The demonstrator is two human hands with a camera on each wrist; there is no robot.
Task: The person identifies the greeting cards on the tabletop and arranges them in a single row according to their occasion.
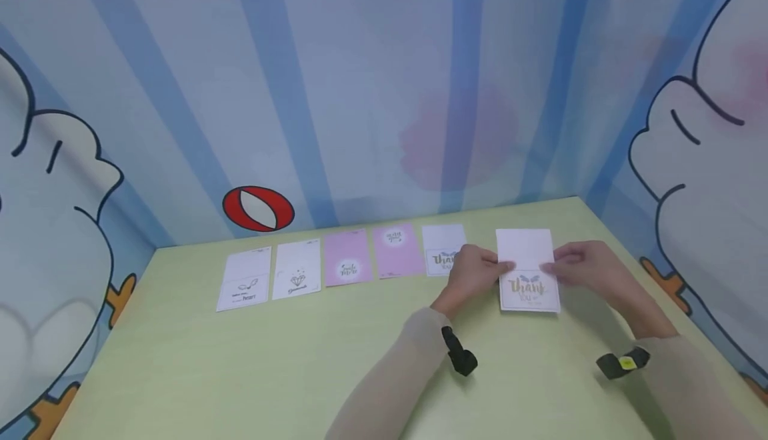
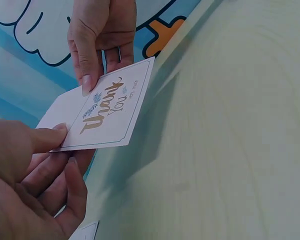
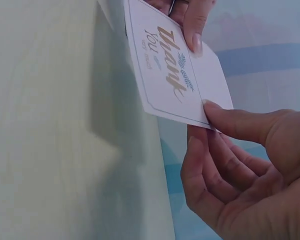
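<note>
Both hands pinch a white card [image 1: 528,287] by its two side edges, above the right part of the table. It is lettered "Thank You" in gold, with blue leaves and a thin border. My left hand [image 1: 474,272] has its thumb on the card's face and fingers underneath, as the left wrist view shows. From the other edge, my right hand [image 3: 250,165] grips it the same way, thumb on top. In the left wrist view the card [image 2: 107,107] is lifted, its shadow falling on the table. Partly behind the left hand lies a matching thank-you card [image 1: 443,243].
Along the back of the pale green table [image 1: 270,373] lie two pink cards [image 1: 348,257] and two white cards [image 1: 297,270] in a row left of the hands. Walls printed with blue stripes [image 1: 372,93] and cartoon figures enclose the table at the back and sides.
</note>
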